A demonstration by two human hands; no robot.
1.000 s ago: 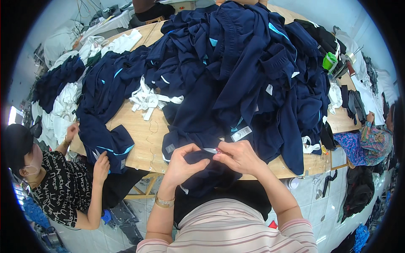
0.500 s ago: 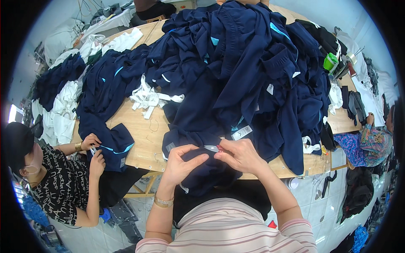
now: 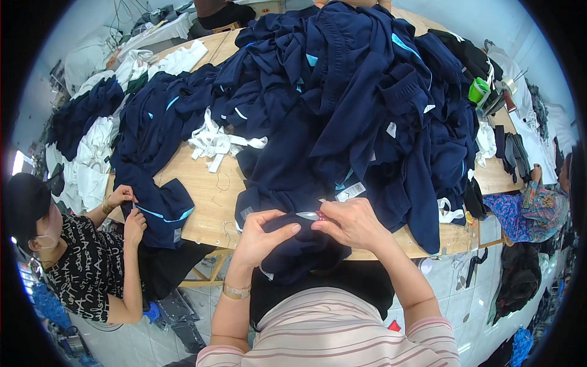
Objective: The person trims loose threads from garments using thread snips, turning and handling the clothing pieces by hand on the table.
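My left hand (image 3: 264,235) is closed on the edge of a navy garment (image 3: 301,260), thumb and fingers pinching the cloth at the table's near edge. In my right hand (image 3: 356,224) is a small cutting tool with a pointed silver blade (image 3: 307,215) and a red grip; it looks like thread snips. The blade points left, close against the cloth beside my left fingertips. Part of the garment hangs over the edge towards my lap. Just beyond my right hand lies a white label (image 3: 350,192) on the navy cloth.
A large heap of navy garments (image 3: 348,92) covers the middle of the wooden table (image 3: 211,205). White strips (image 3: 214,142) lie left of it. A co-worker (image 3: 73,263) at the left handles a navy piece; another person (image 3: 538,205) sits at the right. A green cup (image 3: 479,90) stands far right.
My hands and the cutting tool have hardly moved. At the left, the co-worker's hands have shifted a little, lifting away from the navy cloth.
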